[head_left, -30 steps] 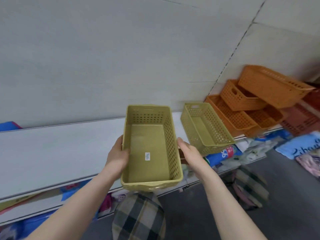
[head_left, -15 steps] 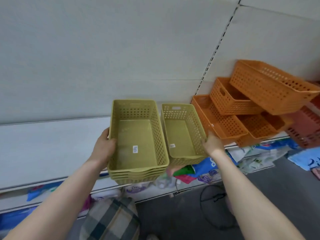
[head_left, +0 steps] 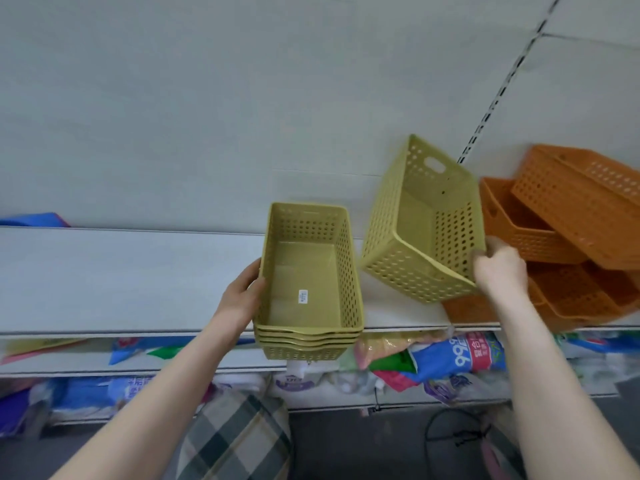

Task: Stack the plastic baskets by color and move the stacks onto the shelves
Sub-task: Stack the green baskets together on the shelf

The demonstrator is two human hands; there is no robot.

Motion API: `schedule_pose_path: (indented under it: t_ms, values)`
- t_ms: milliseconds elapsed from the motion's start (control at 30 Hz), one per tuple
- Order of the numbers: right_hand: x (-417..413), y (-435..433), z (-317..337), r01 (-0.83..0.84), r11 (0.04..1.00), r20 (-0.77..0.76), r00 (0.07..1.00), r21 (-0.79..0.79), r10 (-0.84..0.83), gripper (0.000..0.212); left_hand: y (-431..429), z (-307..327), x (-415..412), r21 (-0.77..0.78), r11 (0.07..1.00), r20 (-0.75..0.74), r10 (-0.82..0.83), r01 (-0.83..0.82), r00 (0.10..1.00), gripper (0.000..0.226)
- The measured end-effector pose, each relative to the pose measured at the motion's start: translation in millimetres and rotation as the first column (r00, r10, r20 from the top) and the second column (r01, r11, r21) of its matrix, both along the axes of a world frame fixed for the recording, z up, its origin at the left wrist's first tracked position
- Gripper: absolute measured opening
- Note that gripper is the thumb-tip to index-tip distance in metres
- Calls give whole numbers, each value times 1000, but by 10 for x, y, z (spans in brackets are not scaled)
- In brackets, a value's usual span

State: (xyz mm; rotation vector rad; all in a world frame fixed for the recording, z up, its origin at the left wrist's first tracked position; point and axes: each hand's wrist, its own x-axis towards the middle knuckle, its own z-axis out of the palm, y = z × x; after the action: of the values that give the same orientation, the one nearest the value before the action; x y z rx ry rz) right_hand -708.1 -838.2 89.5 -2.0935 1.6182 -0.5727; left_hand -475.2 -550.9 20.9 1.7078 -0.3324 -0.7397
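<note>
A stack of several olive-green baskets hangs over the front edge of the white shelf. My left hand grips the stack's left wall. To its right, my right hand holds a single olive-green basket by its near right corner, lifted off the shelf and tilted with its far end up. A loose pile of orange baskets lies on the shelf just right of that hand.
A pale wall panel rises behind the shelf. Below it, a lower shelf holds colourful packaged goods. A plaid bag and a black cable lie on the dark floor. A blue item sits at far left.
My right hand left the stack, reached right, took the single green basket and lifted it, tilting it up. The left hand stayed on the stack.
</note>
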Motion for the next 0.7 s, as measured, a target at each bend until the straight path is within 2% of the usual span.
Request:
schedule_pose_path:
  t_ms: [100,200,400,500,600,700]
  values:
    - [131,249,352,-106,993,32,994,-54,108,36,68,22,-18,-46,999,-33,-23,22,999,32]
    - [363,532,434,-225,972,21,974,-64,227,34,113,42,-29,-55,997,-57,-48,45,997,28]
    - [766,1092,169,-354,934,-48,933,52,356,32,139,126,-43,-73,996,-184,-53,40,981,48]
    - [846,1226,-25,-367,929,-90,925,40,369,26,143,117,-25,-75,996,-222,-68,53,973,63]
    - [966,1269,-209,-364,927,-206,904,92,376,29,141,147,-41,-46,996,-194,-85,77,977,52]
    - [1047,1251,-342,-308,918,-278,885,248,372,46,135,106,-66,-55,994,-120,-104,98,987,37]
